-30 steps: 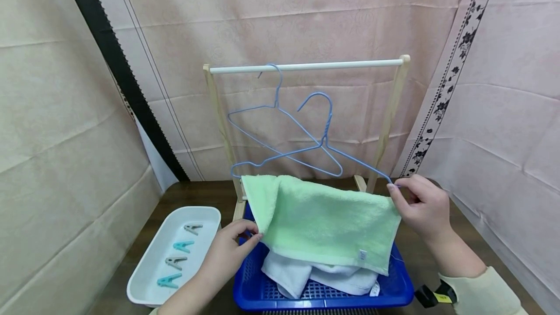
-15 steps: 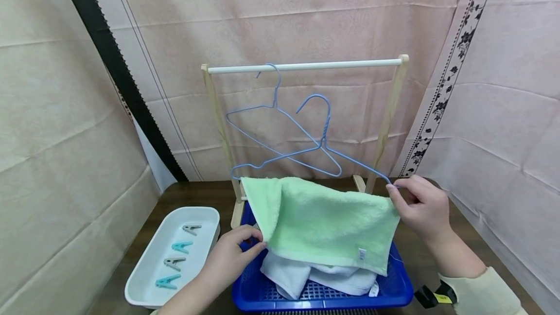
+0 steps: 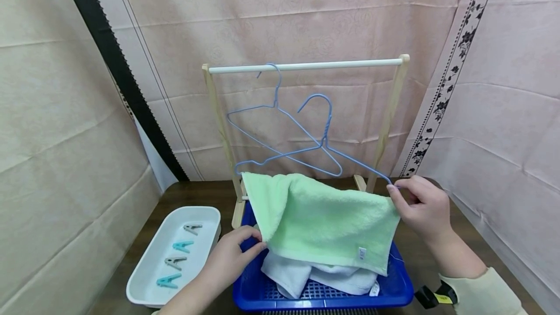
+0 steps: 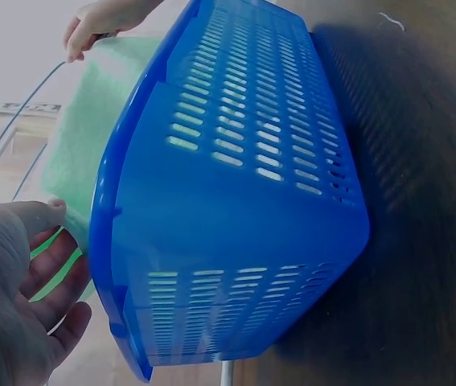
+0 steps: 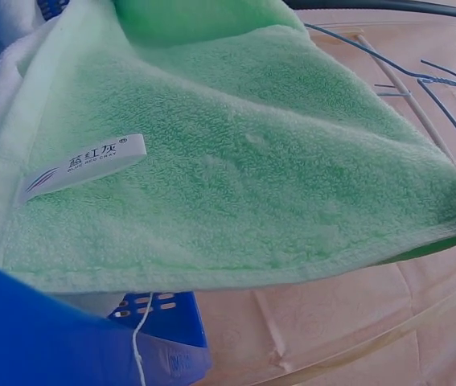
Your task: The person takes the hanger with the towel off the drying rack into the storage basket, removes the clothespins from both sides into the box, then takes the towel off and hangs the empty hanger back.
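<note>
A light green towel [image 3: 328, 222] is draped over the lower bar of a blue wire hanger [image 3: 325, 135], its front flap hanging above a blue basket [image 3: 323, 304]. My right hand [image 3: 422, 205] pinches the hanger's right corner at the towel's upper edge. At the towel's left edge, my left hand [image 3: 232, 254] pinches the cloth between thumb and fingers; the left wrist view shows the other fingers of this left hand [image 4: 39, 273] spread beside the basket rim. A white tag is sewn on the towel [image 5: 252, 161], seen close in the right wrist view. White cloth [image 3: 321, 273] lies in the basket underneath.
Behind stands a wooden rack with a white rod [image 3: 306, 66]; a second blue hanger [image 3: 277, 96] hangs from it. To the left, a white tray [image 3: 135, 281] holds several clothespins [image 3: 175, 262]. Fabric curtains [image 3: 350, 23] surround the brown table [image 3: 164, 225].
My left hand has moved slightly right and down with the towel's left edge. The hanger's left end now sits slightly higher and farther right. My right hand stays in place.
</note>
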The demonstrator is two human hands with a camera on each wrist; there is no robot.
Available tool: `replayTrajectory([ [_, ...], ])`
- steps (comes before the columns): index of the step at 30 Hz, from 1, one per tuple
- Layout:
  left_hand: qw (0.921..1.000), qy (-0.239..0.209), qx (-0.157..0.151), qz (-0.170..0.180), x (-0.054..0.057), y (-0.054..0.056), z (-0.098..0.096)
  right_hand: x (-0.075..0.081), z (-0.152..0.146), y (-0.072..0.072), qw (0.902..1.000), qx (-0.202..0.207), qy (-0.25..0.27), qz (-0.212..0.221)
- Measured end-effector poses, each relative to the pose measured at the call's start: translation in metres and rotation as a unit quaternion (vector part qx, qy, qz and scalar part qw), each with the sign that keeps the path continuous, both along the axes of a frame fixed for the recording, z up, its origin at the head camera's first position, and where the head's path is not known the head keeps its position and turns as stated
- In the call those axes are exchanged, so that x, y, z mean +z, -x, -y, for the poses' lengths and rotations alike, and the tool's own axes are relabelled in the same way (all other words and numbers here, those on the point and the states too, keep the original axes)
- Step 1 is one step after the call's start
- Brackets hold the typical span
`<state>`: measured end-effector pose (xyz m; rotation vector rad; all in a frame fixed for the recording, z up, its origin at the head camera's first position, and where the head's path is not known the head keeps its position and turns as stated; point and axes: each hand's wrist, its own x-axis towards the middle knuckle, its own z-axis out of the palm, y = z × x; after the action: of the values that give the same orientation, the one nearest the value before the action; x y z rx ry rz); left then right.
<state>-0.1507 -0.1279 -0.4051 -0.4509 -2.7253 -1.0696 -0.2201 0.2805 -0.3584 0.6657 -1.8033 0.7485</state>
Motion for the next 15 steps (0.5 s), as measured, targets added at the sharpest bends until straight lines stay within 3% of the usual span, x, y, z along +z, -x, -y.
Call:
replayTrajectory([
  [8, 0.9989, -0.033, 0.029, 0.013, 0.0, 0.003, 0.004, 0.0, 0.0, -0.001, 1.0, 0.005, 0.002, -0.001],
  [15, 0.9945, -0.06, 0.066, 0.056, 0.005, 0.011, 0.011, 0.001, 0.0, -0.002, 0.9999, 0.009, 0.004, 0.002],
])
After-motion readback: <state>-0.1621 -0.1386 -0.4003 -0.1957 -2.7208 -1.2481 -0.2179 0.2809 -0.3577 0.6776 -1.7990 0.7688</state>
